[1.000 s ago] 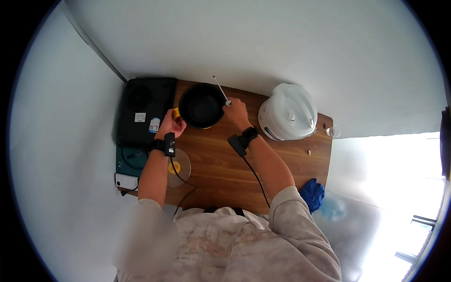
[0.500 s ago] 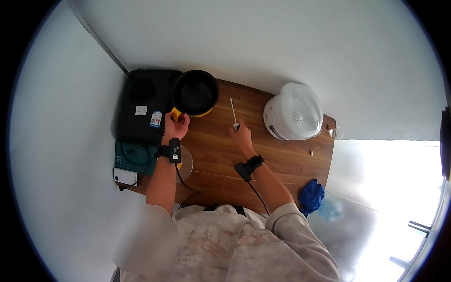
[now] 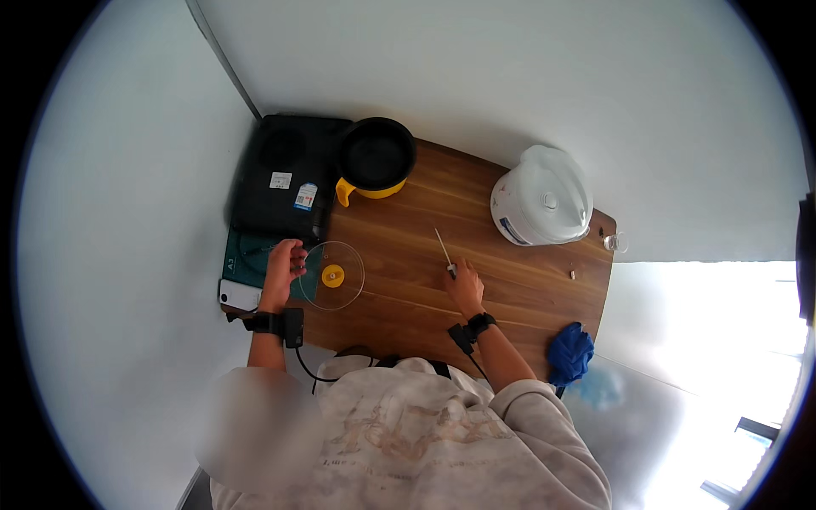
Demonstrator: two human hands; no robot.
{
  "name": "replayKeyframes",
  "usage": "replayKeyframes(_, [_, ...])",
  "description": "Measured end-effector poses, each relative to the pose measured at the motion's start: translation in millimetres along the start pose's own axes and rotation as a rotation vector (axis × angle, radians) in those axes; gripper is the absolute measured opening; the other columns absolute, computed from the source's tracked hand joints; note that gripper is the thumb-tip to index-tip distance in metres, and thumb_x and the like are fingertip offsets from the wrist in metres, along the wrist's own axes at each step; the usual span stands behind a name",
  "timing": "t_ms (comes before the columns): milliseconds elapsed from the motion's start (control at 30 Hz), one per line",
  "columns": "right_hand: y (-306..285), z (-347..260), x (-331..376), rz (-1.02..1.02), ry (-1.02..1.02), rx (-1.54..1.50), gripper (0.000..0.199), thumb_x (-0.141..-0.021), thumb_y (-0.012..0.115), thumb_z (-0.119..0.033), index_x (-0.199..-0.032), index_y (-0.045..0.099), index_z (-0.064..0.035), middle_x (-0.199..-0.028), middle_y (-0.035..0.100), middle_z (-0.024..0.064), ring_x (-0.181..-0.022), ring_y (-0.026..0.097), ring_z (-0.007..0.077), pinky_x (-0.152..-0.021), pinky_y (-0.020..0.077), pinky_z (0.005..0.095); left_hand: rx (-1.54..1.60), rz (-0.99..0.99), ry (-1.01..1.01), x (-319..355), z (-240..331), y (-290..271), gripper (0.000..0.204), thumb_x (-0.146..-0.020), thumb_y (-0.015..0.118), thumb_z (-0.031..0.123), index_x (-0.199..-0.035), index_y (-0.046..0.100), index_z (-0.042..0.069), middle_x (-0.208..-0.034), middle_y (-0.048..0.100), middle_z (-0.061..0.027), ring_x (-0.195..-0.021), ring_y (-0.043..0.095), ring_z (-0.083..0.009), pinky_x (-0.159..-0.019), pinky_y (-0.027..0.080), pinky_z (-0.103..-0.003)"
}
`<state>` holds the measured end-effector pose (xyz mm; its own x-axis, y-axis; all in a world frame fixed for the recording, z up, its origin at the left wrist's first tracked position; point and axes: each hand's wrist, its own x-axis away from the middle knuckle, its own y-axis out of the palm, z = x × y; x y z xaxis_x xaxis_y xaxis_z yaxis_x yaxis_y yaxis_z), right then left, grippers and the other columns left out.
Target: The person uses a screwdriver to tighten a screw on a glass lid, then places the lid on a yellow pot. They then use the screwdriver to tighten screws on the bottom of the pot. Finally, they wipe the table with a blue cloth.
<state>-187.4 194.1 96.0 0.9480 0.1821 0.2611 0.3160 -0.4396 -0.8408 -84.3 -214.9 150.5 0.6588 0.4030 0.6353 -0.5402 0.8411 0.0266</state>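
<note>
My right hand (image 3: 465,287) is closed around the handle of a screwdriver (image 3: 443,246), whose thin metal shaft points away from me above the wooden table. On the left, my left hand (image 3: 285,270) is beside the rim of a round clear glass lid (image 3: 363,280), its fingers loosely curled and apart. Whether the fingertips touch the rim I cannot tell. A yellow knob (image 3: 332,276) sits at the lid's middle. Farther back stands a black pan (image 3: 376,153) with a yellow base and handle (image 3: 343,192).
A black case (image 3: 285,174) lies at the back left, above a green mat (image 3: 246,263) and a white phone (image 3: 240,295). A white lidded cooker (image 3: 544,200) stands back right, near a small glass (image 3: 615,242). A blue cloth (image 3: 570,353) lies at the right front corner.
My left hand has left the pan's yellow handle and come nearer, down to the glass lid. The right hand, with the screwdriver, has also moved nearer. The whole view has shifted slightly.
</note>
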Motion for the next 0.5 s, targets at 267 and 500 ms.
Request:
replayKeyframes(267, [18, 6, 12, -0.052, 0.009, 0.100, 0.034, -0.085, 0.070, -0.019, -0.116, 0.060, -0.0090, -0.103, 0.068, 0.0195, -0.093, 0.068, 0.0397, -0.075, 0.0559, 0.0507, -0.881, 0.225, 0.029, 30, -95, -69, 0.043, -0.092, 0.063, 0.040, -0.115, 0.054, 0.004, -0.098, 0.072, -0.0180, -0.089, 0.071, -0.0358, -0.079, 0.054, -0.046])
replayKeyframes(500, [29, 11, 23, -0.002, -0.026, 0.119, 0.042, -0.084, 0.075, -0.023, -0.119, 0.056, -0.0099, -0.113, 0.061, 0.0184, -0.100, 0.064, 0.0401, -0.077, 0.0555, 0.0507, -0.259, -0.060, -0.303, 30, -84, -48, 0.043, -0.096, 0.062, 0.042, -0.122, 0.050, 0.010, -0.109, 0.070, -0.0109, -0.097, 0.070, -0.0214, -0.082, 0.056, -0.036])
